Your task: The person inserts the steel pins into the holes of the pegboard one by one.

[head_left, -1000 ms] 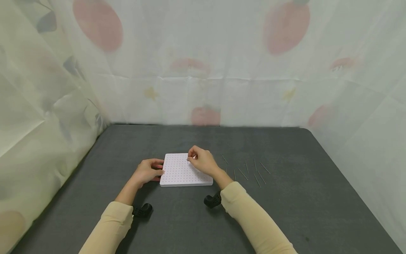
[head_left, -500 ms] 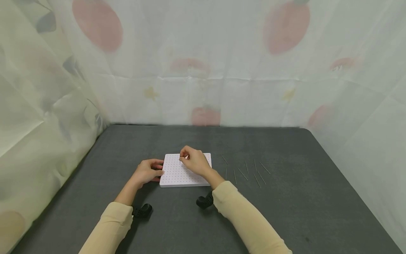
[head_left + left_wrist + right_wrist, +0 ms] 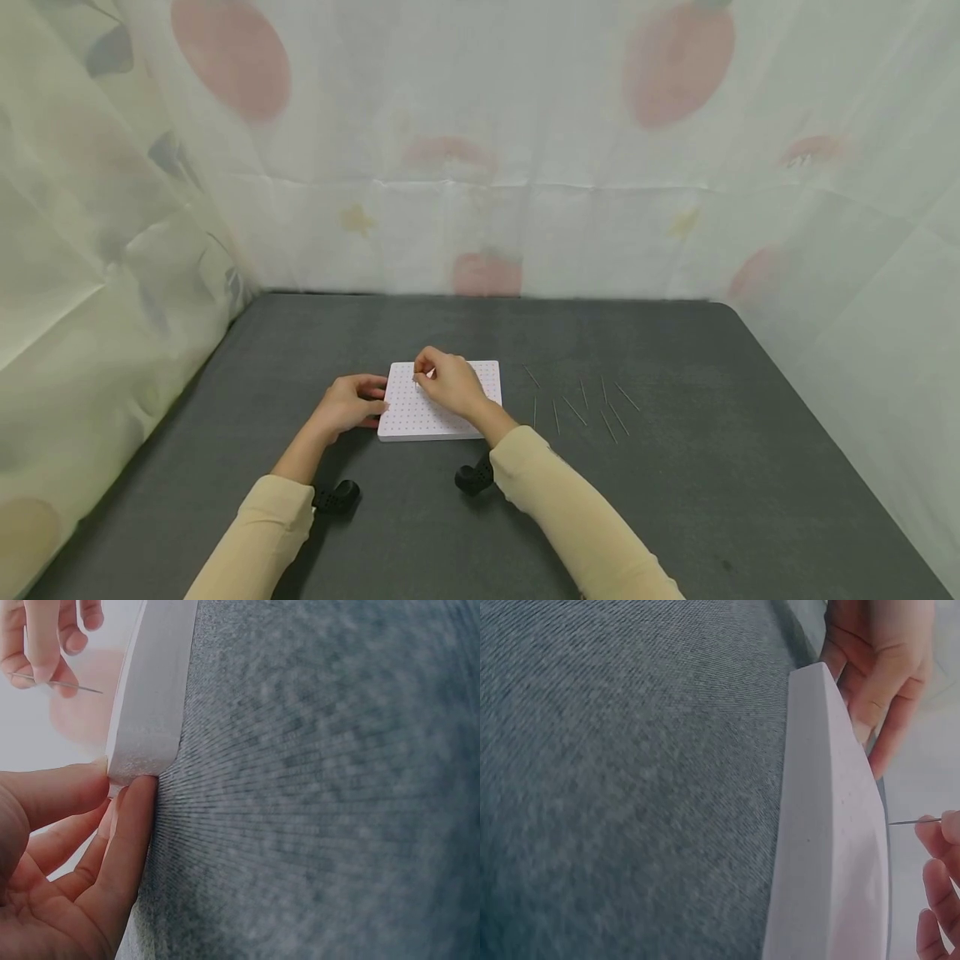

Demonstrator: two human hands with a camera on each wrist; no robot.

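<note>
Left hand grips white board; right hand pinches pin.

From here I see a thick white board running up from the bottom of the view, its smooth side wall facing me and a few faint specks on its top face. At its far end the left hand holds the corner, thumb against the edge. Over at the right, cut off by the border, the right hand pinches a thin metal pin, its tip towards the board; I can't tell whether they touch. Grey woven cloth fills the left side.
</note>
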